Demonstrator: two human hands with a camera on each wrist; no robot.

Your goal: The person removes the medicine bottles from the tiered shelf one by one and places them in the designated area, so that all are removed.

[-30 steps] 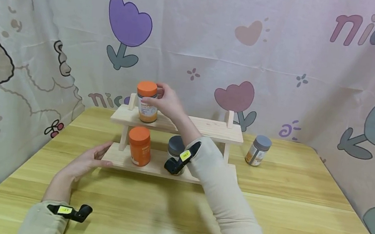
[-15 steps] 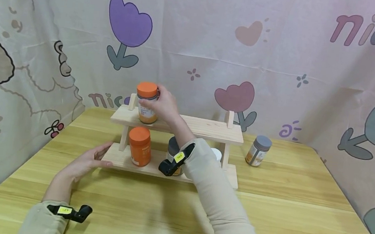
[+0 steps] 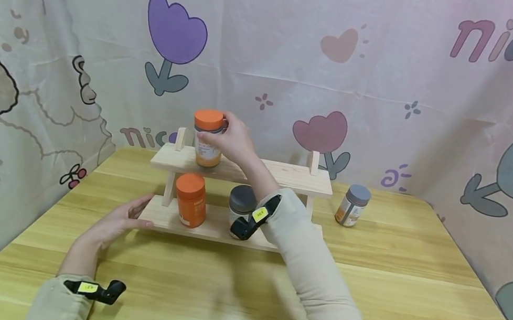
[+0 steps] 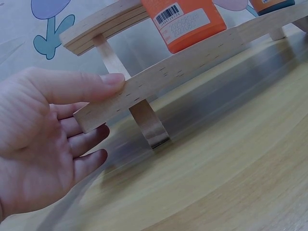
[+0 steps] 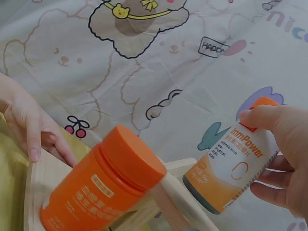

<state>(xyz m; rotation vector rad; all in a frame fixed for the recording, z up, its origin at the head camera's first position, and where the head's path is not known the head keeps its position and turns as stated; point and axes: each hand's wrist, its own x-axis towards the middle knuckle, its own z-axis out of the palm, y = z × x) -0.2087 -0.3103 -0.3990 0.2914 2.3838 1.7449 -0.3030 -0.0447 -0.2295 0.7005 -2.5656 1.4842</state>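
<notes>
My right hand [image 3: 235, 139] grips a supplement bottle [image 3: 206, 154] with an orange cap and a white and orange label. Thumb and fingers are on its upper part. The bottle stands at or close over the left end of the upper tier of a two-tier wooden shelf [image 3: 278, 174]; in the right wrist view it leans. Meanwhile my left hand [image 3: 111, 222] pinches the left end of the lower board [image 4: 159, 74], thumb on top and fingers beneath. Just right of it, an all-orange bottle [image 3: 191, 203] stands on that lower tier.
Farther right on the lower tier is a dark-lidded jar [image 3: 242, 198], partly covered by the right wrist camera. Another grey-lidded bottle [image 3: 353, 207] stands on the table [image 3: 412, 294] right of the shelf. A patterned cloth [image 3: 269, 50] hangs behind.
My right hand has shifted slightly right with the orange-capped bottle. A white lid seen half a second ago on the lower tier is now behind my sleeve. The left hand stays put.
</notes>
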